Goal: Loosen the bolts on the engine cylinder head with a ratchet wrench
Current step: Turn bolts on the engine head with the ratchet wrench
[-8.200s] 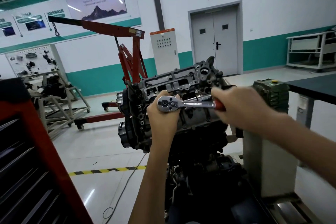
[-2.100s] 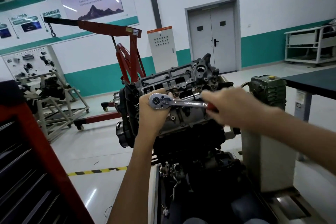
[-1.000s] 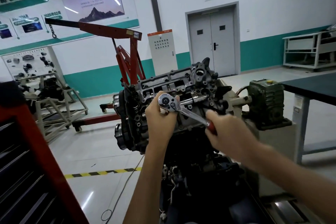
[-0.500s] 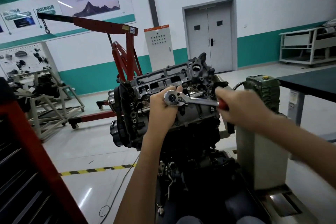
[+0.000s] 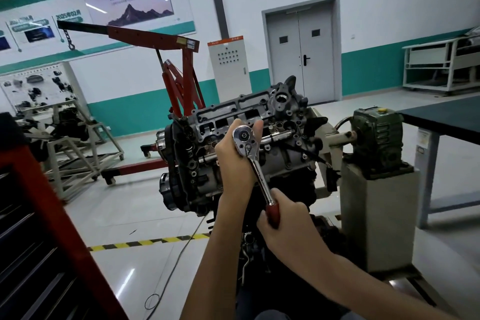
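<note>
The grey engine cylinder head (image 5: 283, 122) sits tilted on a stand in the middle of the view. A chrome ratchet wrench (image 5: 253, 161) with a red grip is set against it, head up, handle slanting down to the right. My left hand (image 5: 235, 161) wraps around the back of the ratchet head, thumb tip showing beside it. My right hand (image 5: 283, 223) grips the red handle end low down. The bolt and socket under the ratchet head are hidden by my left hand.
A red tool cabinet (image 5: 39, 228) stands close on the left. A red engine crane (image 5: 179, 67) is behind the engine. A green gearbox (image 5: 376, 138) on a grey pedestal sits to the right, beside a dark table (image 5: 446, 122). A cable (image 5: 176, 254) crosses the floor.
My right hand has swung the handle down from nearly level on the right to a steep downward slant. My left hand stays on the ratchet head.
</note>
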